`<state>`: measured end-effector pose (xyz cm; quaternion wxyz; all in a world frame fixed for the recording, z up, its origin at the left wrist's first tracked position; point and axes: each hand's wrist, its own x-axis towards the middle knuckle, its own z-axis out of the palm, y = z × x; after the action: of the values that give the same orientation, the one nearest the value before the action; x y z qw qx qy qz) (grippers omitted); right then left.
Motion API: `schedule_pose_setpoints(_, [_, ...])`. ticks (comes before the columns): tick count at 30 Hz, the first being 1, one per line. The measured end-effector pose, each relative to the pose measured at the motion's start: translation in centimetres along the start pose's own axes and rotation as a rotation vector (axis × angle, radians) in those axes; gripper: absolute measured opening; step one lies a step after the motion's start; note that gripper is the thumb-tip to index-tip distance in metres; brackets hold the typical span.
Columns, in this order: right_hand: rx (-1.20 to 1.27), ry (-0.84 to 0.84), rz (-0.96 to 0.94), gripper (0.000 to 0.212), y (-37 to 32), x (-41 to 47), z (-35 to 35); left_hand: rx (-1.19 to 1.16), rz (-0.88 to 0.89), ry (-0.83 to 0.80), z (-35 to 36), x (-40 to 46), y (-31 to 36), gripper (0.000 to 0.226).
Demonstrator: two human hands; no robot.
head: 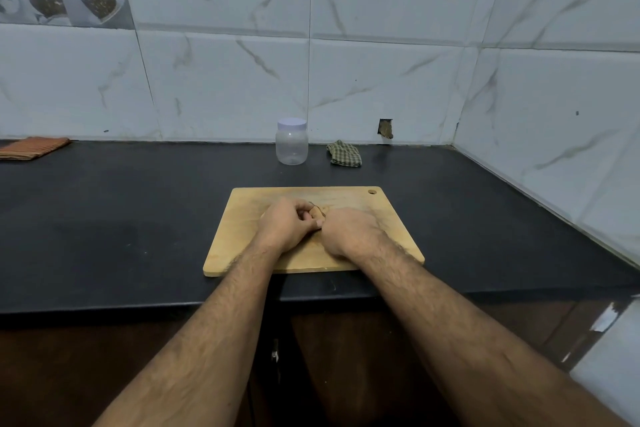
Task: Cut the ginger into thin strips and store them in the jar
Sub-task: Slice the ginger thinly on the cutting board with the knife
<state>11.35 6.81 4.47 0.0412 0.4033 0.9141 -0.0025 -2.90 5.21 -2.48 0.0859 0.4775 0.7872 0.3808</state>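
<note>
- On the wooden cutting board, both hands meet at the middle, and the ginger lies between them.
- The ginger shows only as a small tan-brown lump with a rough, dull skin; most of it is hidden by the fingers, so its full shape cannot be told.
- The left hand has its fingers curled down onto the ginger, its grip closed round the near-left side of the piece.
- The right hand lies knuckles up, touching the left at the thumb; its fingers are folded under and out of sight, so whether its grip holds the ginger, a tool or nothing cannot be told.
- Beyond the grip, well apart from it and off the board, a clear plastic jar stands upright on the black bench near the tiled wall, with its white lid on.
- The jar bears no readable label or writing.
- Just right of the jar lies a crumpled checked cloth.
- Far to the left of the grip, at the bench's back edge, lies a folded orange striped cloth.
</note>
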Motion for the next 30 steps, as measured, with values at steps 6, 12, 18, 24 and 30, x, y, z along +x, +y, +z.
schedule_pose_setpoints(6, [-0.008, 0.022, 0.031, 0.029, 0.8, -1.1, 0.5, -0.019, -0.022, -0.009, 0.0, 0.1, 0.0, 0.013])
schedule_pose_setpoints(12, [0.048, 0.07, 0.031, 0.027, 1.8, -3.4, 1.4, 0.042, -0.035, -0.021, -0.5, -0.5, 0.7, 0.013])
schedule_pose_setpoints(18, [0.03, 0.016, 0.029, 0.025, 2.2, -4.4, 1.6, 0.098, -0.038, -0.04, -1.1, -1.0, 1.2, 0.028])
schedule_pose_setpoints(24, [0.071, 0.035, 0.074, 0.026, 1.5, -2.8, 1.2, 0.072, -0.029, -0.033, -1.1, -1.2, 1.1, 0.011])
schedule_pose_setpoints(30, [0.098, 0.017, 0.131, 0.028, 2.3, -2.1, 0.9, 0.077, -0.038, -0.026, -0.9, -1.1, 0.8, 0.023])
